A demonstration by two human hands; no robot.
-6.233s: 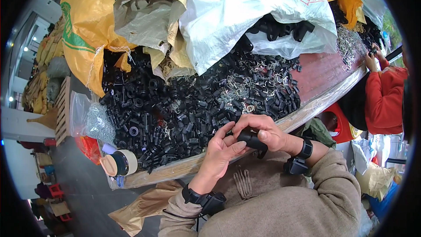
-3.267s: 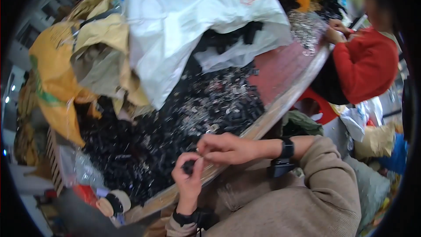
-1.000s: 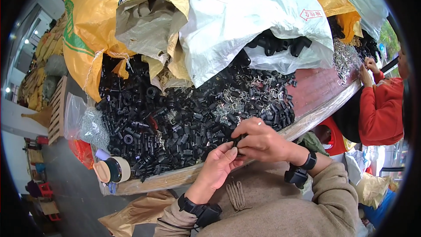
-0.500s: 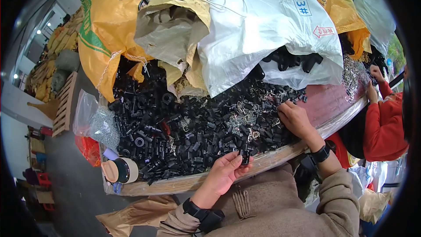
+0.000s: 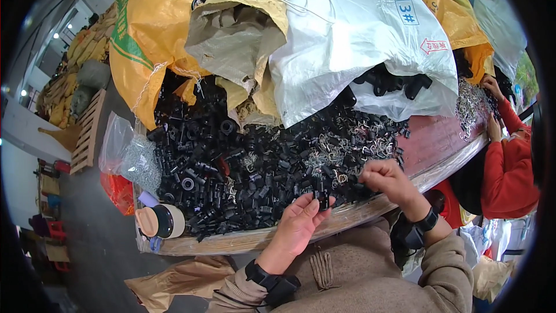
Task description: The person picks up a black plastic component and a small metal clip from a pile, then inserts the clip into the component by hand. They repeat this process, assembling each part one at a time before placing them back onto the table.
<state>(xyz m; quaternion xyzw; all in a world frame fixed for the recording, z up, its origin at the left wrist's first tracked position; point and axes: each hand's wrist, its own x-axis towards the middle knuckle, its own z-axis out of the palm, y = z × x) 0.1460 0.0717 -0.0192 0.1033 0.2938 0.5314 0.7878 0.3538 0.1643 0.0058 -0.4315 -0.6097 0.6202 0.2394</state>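
My left hand (image 5: 294, 227) is closed at the table's front edge. Its thumb and fingertips grip a small black plastic part (image 5: 324, 199). To the right, my right hand (image 5: 392, 181) hovers over the near edge of the heap with its fingers curled into a pinch. Whatever lies between those fingertips is too small and dark to make out. Beneath and beyond both hands spreads a heap of black plastic parts (image 5: 260, 188), with small metal clips (image 5: 327, 153) scattered through it.
A wooden rim (image 5: 226, 247) borders the table, with a cup (image 5: 168, 221) at its left corner beside a clear bag of small metal pieces (image 5: 141, 162). Yellow (image 5: 153, 23) and white sacks (image 5: 359, 29) line the back. At right, a person in red sleeves (image 5: 503, 168) handles metal pieces.
My right hand has lifted out of the heap and come nearer to me, its fingers now curled together. My left hand keeps its hold on the black part in nearly the same place.
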